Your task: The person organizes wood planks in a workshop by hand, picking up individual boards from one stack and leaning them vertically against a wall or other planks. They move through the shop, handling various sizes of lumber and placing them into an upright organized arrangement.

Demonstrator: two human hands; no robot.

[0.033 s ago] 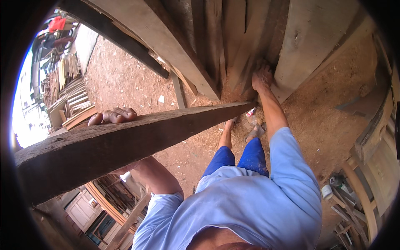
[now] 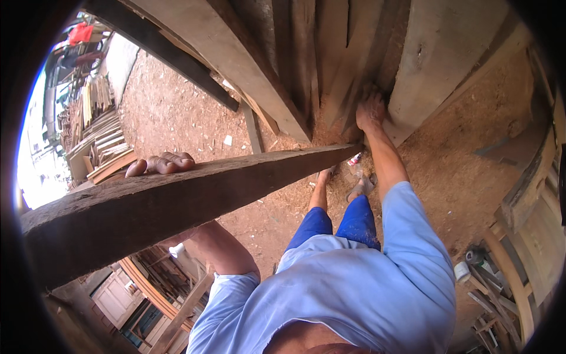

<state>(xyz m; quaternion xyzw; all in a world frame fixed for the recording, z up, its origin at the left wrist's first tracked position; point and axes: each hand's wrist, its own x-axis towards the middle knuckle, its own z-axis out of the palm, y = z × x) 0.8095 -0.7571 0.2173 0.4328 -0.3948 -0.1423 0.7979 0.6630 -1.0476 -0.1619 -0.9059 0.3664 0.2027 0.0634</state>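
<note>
A long, thick wooden beam (image 2: pixel 147 218) slants from the near left edge down toward my feet at the centre. My left hand (image 2: pixel 162 164) is wrapped round it from beneath; its fingertips curl over the top edge, while the palm is hidden behind the wood. With the arm stretched forward, my right hand (image 2: pixel 371 111) reaches in among the bases of tall upright boards. It lies beside a wide pale board (image 2: pixel 439 53), its fingers lost in shadow, so I cannot tell whether they grip anything.
More boards (image 2: pixel 247 65) lean ahead, left of my right hand. Stacked timber (image 2: pixel 106 138) lies far left on a floor (image 2: pixel 171 112) strewn with shavings. Door panels (image 2: pixel 118 298) stand at lower left. Curved wooden frames (image 2: pixel 510 277) and a white cup-shaped container (image 2: pixel 462 272) are at right.
</note>
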